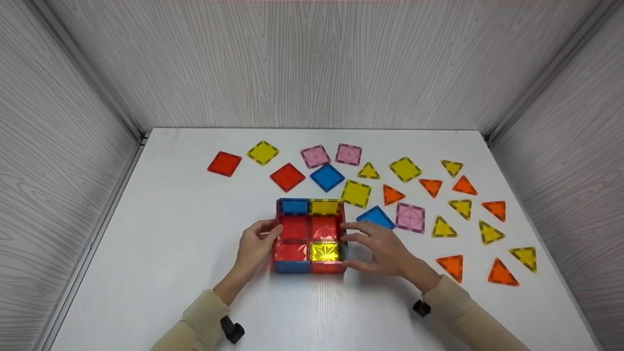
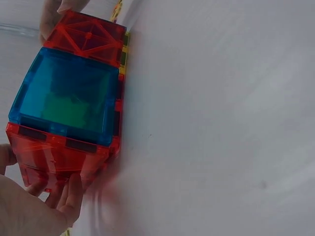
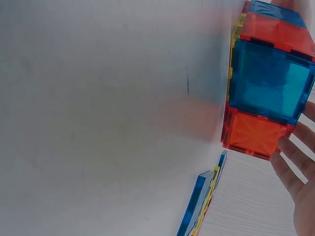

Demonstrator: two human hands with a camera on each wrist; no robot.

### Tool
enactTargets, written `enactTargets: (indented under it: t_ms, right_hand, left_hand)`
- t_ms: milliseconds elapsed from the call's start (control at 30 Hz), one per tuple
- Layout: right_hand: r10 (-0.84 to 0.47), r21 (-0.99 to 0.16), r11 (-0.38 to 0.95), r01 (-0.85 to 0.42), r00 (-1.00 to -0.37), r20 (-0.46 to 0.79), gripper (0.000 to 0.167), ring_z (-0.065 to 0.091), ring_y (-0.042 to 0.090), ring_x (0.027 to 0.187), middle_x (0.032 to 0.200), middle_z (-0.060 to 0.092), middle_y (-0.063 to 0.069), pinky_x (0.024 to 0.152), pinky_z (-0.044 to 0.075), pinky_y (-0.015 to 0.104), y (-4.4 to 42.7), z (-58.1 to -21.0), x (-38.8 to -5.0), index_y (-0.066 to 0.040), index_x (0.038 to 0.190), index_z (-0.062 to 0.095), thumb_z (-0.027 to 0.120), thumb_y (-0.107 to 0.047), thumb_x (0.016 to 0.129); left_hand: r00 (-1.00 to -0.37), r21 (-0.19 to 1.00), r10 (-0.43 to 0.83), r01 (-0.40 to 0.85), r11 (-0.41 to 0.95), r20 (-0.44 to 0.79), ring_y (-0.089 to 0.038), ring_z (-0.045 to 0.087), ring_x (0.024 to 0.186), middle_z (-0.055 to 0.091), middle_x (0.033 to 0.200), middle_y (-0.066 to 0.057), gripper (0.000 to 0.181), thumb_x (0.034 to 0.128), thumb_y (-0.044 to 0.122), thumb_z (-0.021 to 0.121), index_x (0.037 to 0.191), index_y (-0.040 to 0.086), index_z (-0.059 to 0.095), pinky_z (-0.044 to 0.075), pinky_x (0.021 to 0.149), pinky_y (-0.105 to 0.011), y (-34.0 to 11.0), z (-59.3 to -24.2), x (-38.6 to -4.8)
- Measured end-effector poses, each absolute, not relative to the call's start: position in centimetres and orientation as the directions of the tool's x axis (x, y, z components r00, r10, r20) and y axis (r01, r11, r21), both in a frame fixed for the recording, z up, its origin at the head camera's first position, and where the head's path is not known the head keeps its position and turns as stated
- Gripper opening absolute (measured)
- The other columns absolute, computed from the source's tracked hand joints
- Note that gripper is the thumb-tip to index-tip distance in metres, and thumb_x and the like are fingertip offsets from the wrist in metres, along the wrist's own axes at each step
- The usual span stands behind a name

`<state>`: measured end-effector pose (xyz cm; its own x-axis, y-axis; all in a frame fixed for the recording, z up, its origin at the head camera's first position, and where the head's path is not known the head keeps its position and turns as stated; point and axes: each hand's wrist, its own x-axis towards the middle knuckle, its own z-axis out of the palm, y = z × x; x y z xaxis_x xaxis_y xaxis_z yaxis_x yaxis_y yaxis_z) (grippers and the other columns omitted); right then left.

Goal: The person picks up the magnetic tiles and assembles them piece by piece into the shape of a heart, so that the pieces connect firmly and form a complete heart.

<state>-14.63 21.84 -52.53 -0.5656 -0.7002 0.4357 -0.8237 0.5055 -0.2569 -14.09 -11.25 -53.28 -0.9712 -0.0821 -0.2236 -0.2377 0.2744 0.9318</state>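
An open-topped box of translucent magnetic tiles (image 1: 295, 227) stands on the white table, with red and yellow tiles in its floor and blue, yellow, red and orange in its walls. My left hand (image 1: 254, 246) holds its left wall, the thumb at the top edge and the fingers against the outside. In the left wrist view a blue tile (image 2: 69, 93) sits between red ones on the near wall. With fingers spread and fairly straight, my right hand (image 1: 382, 246) touches the right wall. The right wrist view shows a blue tile (image 3: 270, 81) and an orange tile (image 3: 256, 133) beside those fingers.
Loose square tiles lie behind the box, among them a red tile (image 1: 224, 164), a blue tile (image 1: 327, 177) and a pink tile (image 1: 410, 218). Several yellow triangles (image 1: 443, 227) and orange triangles (image 1: 502, 273) are scattered to the right. A panel (image 1: 312, 63) rises behind the table.
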Motion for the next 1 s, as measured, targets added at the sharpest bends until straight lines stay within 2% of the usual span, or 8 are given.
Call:
enactTargets:
  t_ms: [267, 500, 600, 733, 833, 1000]
  right_hand:
    - [-0.703, -0.26, 0.511, -0.82, -0.572, 0.423, 0.054, 0.066, 0.025, 0.131, 0.145, 0.067, 0.009, 0.1, 0.061, 0.046, 21.9, -52.4, -14.7, -0.017, 0.129, 0.073, 0.078, -0.054, 0.09]
    - [-0.701, -0.261, 0.517, -0.815, -0.578, 0.417, 0.054, 0.065, 0.025, 0.131, 0.146, 0.066, 0.008, 0.1, 0.061, 0.046, 21.9, -52.5, -14.7, -0.018, 0.129, 0.073, 0.079, -0.053, 0.089]
    - [-0.698, -0.262, 0.522, -0.812, -0.583, 0.415, 0.053, 0.065, 0.025, 0.131, 0.146, 0.066, 0.008, 0.098, 0.062, 0.045, 21.9, -52.5, -14.6, -0.018, 0.129, 0.073, 0.08, -0.052, 0.089]
    - [-0.695, -0.276, 0.532, -0.801, -0.599, 0.398, 0.053, 0.065, 0.024, 0.132, 0.147, 0.066, 0.007, 0.099, 0.062, 0.045, 21.8, -52.4, -14.4, -0.019, 0.13, 0.072, 0.079, -0.052, 0.089]
    - [-0.694, -0.279, 0.54, -0.794, -0.608, 0.386, 0.053, 0.064, 0.024, 0.132, 0.148, 0.065, 0.006, 0.099, 0.061, 0.045, 21.8, -52.3, -14.4, -0.019, 0.131, 0.072, 0.079, -0.053, 0.09]
    - [-0.696, -0.277, 0.533, -0.799, -0.6, 0.393, 0.053, 0.065, 0.024, 0.132, 0.148, 0.065, 0.005, 0.099, 0.062, 0.045, 21.8, -52.5, -14.4, -0.019, 0.13, 0.072, 0.079, -0.052, 0.089]
  left_hand:
    - [-0.978, 0.94, -0.071, -0.207, 0.273, -0.195, -0.025, 0.068, 0.109, 0.069, 0.13, -0.015, 0.04, 0.1033, 0.028, 0.068, 0.137, 0.007, 0.067, 0.063, 0.092, -0.034, -11.4, -53.1, -14.3]
    - [-0.979, 0.938, -0.076, -0.205, 0.282, -0.191, -0.023, 0.067, 0.108, 0.07, 0.131, -0.014, 0.038, 0.1029, 0.027, 0.069, 0.135, 0.008, 0.068, 0.061, 0.092, -0.028, -11.6, -53.2, -14.5]
    - [-0.98, 0.938, -0.06, -0.197, 0.286, -0.188, -0.023, 0.068, 0.11, 0.07, 0.132, -0.013, 0.04, 0.1028, 0.032, 0.069, 0.136, 0.009, 0.068, 0.063, 0.092, -0.029, -11.9, -53.1, -14.7]
    - [-0.993, 0.929, -0.033, -0.116, 0.351, -0.111, -0.026, 0.069, 0.115, 0.071, 0.135, -0.012, 0.045, 0.1025, 0.037, 0.069, 0.138, 0.009, 0.067, 0.062, 0.1, -0.039, -13.3, -53.2, -16.0]
    - [-0.999, 0.9, -0.009, -0.045, 0.433, -0.045, -0.028, 0.066, 0.123, 0.069, 0.14, -0.014, 0.048, 0.1029, 0.036, 0.069, 0.14, 0.007, 0.064, 0.056, 0.11, -0.045, -14.9, -53.6, -17.8]
    - [-0.999, 0.836, 0.027, -0.014, 0.549, -0.034, -0.033, 0.057, 0.135, 0.062, 0.147, -0.015, 0.053, 0.1035, 0.038, 0.067, 0.146, 0.007, 0.059, 0.048, 0.118, -0.051, -17.8, -54.5, -21.2]
